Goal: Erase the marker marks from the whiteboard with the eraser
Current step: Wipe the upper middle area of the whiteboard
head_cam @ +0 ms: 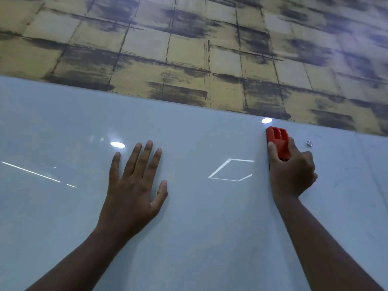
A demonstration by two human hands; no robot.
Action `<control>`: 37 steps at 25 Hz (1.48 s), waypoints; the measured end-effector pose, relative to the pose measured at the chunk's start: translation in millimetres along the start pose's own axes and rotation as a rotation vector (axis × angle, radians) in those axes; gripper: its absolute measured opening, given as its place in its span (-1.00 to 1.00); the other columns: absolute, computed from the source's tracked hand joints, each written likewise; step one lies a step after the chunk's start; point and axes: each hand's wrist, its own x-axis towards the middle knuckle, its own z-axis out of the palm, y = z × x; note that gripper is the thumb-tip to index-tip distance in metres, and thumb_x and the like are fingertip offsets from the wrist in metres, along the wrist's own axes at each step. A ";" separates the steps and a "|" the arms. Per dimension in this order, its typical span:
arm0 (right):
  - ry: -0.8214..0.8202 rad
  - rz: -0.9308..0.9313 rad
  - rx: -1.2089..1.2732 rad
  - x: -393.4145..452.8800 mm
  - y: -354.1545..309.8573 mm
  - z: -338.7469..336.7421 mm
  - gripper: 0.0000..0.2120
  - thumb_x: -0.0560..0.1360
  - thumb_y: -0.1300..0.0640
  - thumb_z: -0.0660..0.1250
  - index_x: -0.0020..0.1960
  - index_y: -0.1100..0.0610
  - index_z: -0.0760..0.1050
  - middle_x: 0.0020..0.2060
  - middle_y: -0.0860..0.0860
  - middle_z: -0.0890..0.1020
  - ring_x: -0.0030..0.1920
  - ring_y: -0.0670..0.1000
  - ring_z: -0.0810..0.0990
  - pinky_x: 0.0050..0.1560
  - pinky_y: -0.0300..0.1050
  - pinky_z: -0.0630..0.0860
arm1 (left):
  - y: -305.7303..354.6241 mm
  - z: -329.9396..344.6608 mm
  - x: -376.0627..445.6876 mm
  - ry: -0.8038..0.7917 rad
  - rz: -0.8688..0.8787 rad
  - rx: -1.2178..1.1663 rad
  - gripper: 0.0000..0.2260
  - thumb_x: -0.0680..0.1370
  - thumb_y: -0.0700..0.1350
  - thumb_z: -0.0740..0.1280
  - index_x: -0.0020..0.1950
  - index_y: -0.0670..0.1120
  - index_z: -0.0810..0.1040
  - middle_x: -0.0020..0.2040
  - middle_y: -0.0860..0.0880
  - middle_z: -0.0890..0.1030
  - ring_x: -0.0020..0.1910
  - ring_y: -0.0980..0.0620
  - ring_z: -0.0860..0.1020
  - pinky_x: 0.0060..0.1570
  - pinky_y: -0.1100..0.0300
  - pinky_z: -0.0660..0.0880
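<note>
The whiteboard (pixel 199 217) fills the lower part of the view, glossy and pale. My right hand (pixel 291 175) grips a red eraser (pixel 277 141) and holds it against the board close to the top edge. My left hand (pixel 134 185) lies flat on the board with its fingers spread, well to the left of the eraser. Faint thin marker traces (pixel 340 181) show on the board to the right of my right hand. Bright lines and spots on the board look like reflections of lights.
A small round magnet (pixel 309 143) sticks to the board just right of the eraser. Above the board's top edge (pixel 189 103) runs a wall (pixel 189 49) with a yellow and dark tile pattern.
</note>
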 end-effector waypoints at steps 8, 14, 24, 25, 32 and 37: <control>-0.213 -0.627 0.092 -91.3 -138.3 11.4 -0.37 0.60 -0.27 0.13 0.54 0.07 0.40 -0.04 0.12 0.51 -0.07 0.10 0.50 -0.06 -0.02 0.46 | -0.6 1.5 0.6 0.009 -0.002 -0.003 -0.34 0.67 0.17 0.07 0.73 -0.08 0.17 0.74 -0.08 0.12 0.73 -0.08 0.08 0.63 -0.33 0.06; -0.333 -0.902 0.103 -101.4 -139.5 4.4 -0.28 0.58 -0.24 0.17 0.63 0.10 0.24 0.09 0.12 0.52 0.00 0.05 0.47 -0.05 0.00 0.53 | -1.3 1.6 1.1 0.003 0.004 -0.013 -0.35 0.68 0.20 0.05 0.72 -0.08 0.19 0.73 -0.10 0.14 0.72 -0.10 0.10 0.63 -0.34 0.07; -0.247 -0.416 -0.097 32.9 -37.6 0.4 -0.35 0.61 -0.24 0.27 0.62 0.01 0.29 -0.05 0.12 0.42 -0.03 0.19 0.52 -0.17 -0.07 0.38 | -1.1 2.7 -0.6 0.026 0.005 -0.001 -0.35 0.66 0.15 0.08 0.71 -0.10 0.23 0.73 -0.10 0.17 0.71 -0.12 0.15 0.62 -0.33 0.09; -0.213 -0.354 -0.118 41.0 -21.6 -0.9 -0.35 0.61 -0.23 0.27 0.61 0.02 0.31 -0.04 0.16 0.44 -0.01 0.24 0.53 -0.16 -0.04 0.41 | -0.7 2.8 -0.8 0.034 0.007 0.011 -0.36 0.66 0.15 0.09 0.70 -0.11 0.25 0.72 -0.12 0.18 0.70 -0.14 0.17 0.61 -0.34 0.10; -0.167 -0.147 -0.155 55.3 20.4 -5.3 -0.35 0.62 -0.20 0.27 0.62 0.08 0.29 -0.02 0.21 0.47 0.04 0.29 0.55 -0.07 0.03 0.48 | 20.0 3.7 3.0 0.089 0.066 0.070 -0.40 0.66 0.05 0.09 0.67 -0.16 0.31 0.72 -0.18 0.17 0.69 -0.21 0.18 0.56 -0.42 0.10; -0.238 -0.382 -0.067 2.9 5.3 -18.1 -0.35 0.58 -0.15 0.35 0.59 0.10 0.35 -0.04 0.18 0.47 -0.02 0.23 0.54 -0.17 0.03 0.54 | 81.7 19.5 17.3 0.083 0.090 0.019 -0.39 0.66 0.07 0.09 0.69 -0.14 0.27 0.72 -0.17 0.16 0.70 -0.20 0.16 0.56 -0.42 0.09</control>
